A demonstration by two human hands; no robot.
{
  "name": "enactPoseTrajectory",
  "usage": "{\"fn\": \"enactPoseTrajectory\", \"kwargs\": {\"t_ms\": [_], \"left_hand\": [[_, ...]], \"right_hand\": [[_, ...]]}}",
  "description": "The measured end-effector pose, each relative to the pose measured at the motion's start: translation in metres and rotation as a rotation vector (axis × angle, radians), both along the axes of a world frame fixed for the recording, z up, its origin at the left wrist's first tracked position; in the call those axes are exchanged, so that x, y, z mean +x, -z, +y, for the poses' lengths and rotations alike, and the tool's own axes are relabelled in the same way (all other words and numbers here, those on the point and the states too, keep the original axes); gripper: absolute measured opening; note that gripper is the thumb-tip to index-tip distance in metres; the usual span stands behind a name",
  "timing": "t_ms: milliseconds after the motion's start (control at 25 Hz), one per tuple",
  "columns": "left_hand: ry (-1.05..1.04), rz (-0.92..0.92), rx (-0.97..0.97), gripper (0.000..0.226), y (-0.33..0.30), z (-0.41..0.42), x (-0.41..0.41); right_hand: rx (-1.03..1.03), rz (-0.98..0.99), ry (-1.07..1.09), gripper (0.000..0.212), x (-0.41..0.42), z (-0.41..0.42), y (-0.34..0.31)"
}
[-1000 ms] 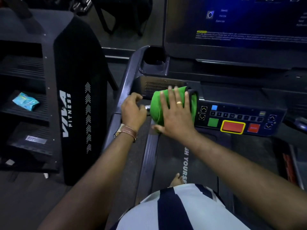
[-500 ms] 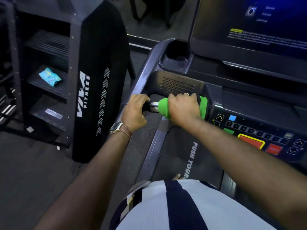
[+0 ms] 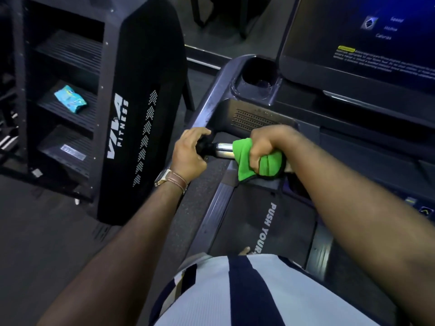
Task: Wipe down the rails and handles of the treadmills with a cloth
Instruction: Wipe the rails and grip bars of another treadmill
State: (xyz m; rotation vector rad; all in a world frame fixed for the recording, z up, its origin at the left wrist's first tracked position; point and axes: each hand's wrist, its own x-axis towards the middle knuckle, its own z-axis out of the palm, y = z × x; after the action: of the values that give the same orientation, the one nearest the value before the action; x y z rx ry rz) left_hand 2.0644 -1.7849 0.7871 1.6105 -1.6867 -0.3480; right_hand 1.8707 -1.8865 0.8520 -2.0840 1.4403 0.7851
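A treadmill handle bar [image 3: 222, 150] with a shiny metal section runs across the front of the console. My right hand [image 3: 266, 147] grips a green cloth [image 3: 244, 158] wrapped round this bar, fingers curled tight. My left hand [image 3: 191, 152] grips the black left end of the same bar, where it meets the grey side rail [image 3: 207, 109]. A short stretch of bare metal shows between the two hands. The bar under the cloth is hidden.
The treadmill console has a cup holder [image 3: 257, 71] and a dark screen [image 3: 367, 41] with blue graphics. The belt [image 3: 263, 222] reads "PUSH YOUR". To the left stands a black VIVA FITNESS stair machine [image 3: 131, 114] with a blue packet [image 3: 70, 99] on a step.
My right hand went from lying flat on the cloth to gripping it round the bar and has shifted along it. The camera view swung to the left and downward.
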Motion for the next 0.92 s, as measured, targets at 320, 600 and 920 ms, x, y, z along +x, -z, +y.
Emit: {"fn": "enactPoseTrajectory", "kwargs": {"t_ms": [320,600,920], "left_hand": [[0.023,0.085,0.002,0.064,0.0,-0.004,0.001],[0.024,0.127,0.014,0.061,0.005,-0.005,0.002],[-0.086,0.381,0.075,0.072,0.006,-0.006,-0.005]], "right_hand": [[-0.42,0.041,-0.039,0.03,0.017,0.035,0.021],[-0.634,-0.043,-0.146,0.021,0.063,0.061,0.055],[-0.365,-0.102,-0.108,0.032,0.101,0.02,0.044]]}}
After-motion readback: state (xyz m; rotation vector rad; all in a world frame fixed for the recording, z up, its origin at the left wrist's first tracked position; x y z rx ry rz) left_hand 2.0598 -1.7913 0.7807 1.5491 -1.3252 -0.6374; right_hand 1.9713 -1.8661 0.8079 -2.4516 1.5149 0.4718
